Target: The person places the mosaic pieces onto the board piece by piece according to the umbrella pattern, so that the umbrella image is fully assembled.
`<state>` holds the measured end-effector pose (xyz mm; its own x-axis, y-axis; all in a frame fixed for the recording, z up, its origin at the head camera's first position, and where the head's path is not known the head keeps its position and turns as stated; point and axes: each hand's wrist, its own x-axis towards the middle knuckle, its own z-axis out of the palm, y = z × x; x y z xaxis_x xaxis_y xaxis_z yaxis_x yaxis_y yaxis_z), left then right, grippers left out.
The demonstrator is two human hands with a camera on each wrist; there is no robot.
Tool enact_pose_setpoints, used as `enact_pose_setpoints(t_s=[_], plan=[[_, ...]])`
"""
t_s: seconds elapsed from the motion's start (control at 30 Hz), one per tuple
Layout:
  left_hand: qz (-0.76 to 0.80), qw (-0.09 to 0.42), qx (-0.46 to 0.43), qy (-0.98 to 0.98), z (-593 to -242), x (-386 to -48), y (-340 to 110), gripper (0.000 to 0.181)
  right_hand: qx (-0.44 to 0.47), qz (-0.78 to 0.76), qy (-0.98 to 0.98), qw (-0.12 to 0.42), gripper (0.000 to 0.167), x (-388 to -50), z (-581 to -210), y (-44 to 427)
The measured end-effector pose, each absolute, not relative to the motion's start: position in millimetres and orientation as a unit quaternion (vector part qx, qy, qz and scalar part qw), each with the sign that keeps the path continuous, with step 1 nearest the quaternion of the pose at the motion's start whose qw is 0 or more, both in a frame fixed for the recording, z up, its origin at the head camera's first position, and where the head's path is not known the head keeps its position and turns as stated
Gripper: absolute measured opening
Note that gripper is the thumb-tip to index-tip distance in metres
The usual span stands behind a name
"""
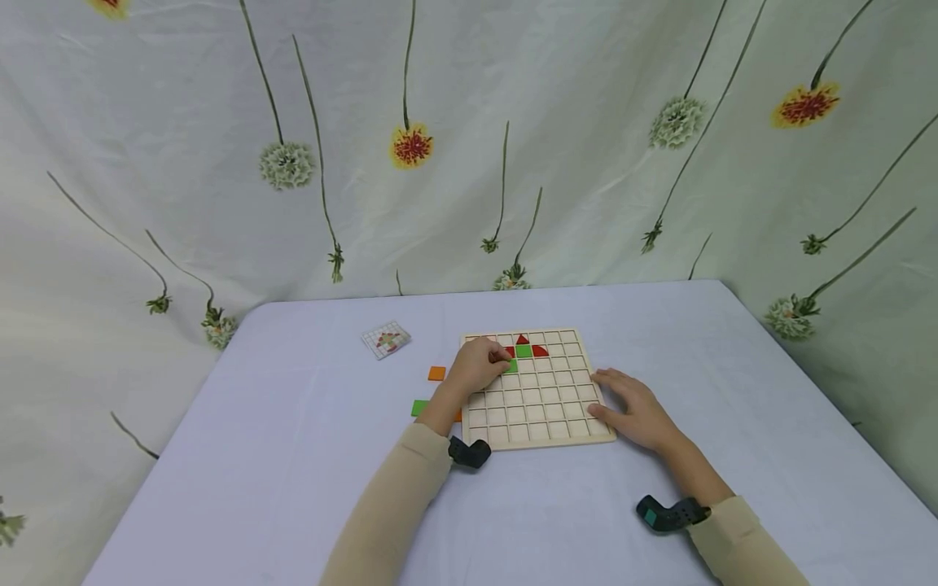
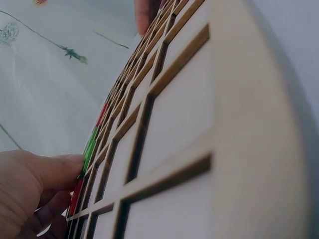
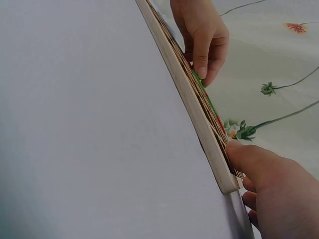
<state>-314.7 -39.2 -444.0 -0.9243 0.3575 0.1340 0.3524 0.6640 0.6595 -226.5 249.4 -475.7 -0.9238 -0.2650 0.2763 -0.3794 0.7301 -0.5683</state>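
A wooden grid board [image 1: 545,407] lies on the table, with red pieces [image 1: 540,351] and a green square [image 1: 523,352] in cells near its far edge. The left hand [image 1: 476,366] is over the board's upper left part, thumb and fingertips at a second green piece [image 1: 511,367]; in the left wrist view the thumb of that hand [image 2: 40,181] meets the green piece's edge. At the board's right edge rests the right hand [image 1: 632,407], fingers spread; in the right wrist view the thumb of the right hand [image 3: 271,181] touches the rim.
Left of the board lie an orange square [image 1: 436,373] and a green piece [image 1: 420,408]; another orange piece [image 1: 458,416] shows partly beside the left forearm. A small patterned card [image 1: 386,339] lies farther back on the left. Floral cloth [image 1: 586,163] hangs behind the table.
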Motion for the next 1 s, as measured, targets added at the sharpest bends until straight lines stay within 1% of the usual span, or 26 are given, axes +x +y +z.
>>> enact_pose_setpoints(t_s=[0.3, 0.5, 0.73, 1.0], plan=[[0.367, 0.0, 0.189, 0.911, -445, -311, -40, 0.011, 0.173, 0.325, -0.926, 0.085, 0.057, -224, -473, 247], [0.355, -0.013, 0.192, 0.915, -444, -310, -45, 0.011, 0.174, 0.324, -0.926, 0.082, 0.056, -223, -472, 247], [0.345, -0.013, 0.184, 0.92, -438, -309, -62, 0.013, 0.174, 0.326, -0.926, 0.082, 0.056, -223, -473, 247], [0.35, -0.004, 0.149, 0.925, -432, -304, -89, 0.012, 0.177, 0.326, -0.925, 0.081, 0.057, -224, -471, 249]])
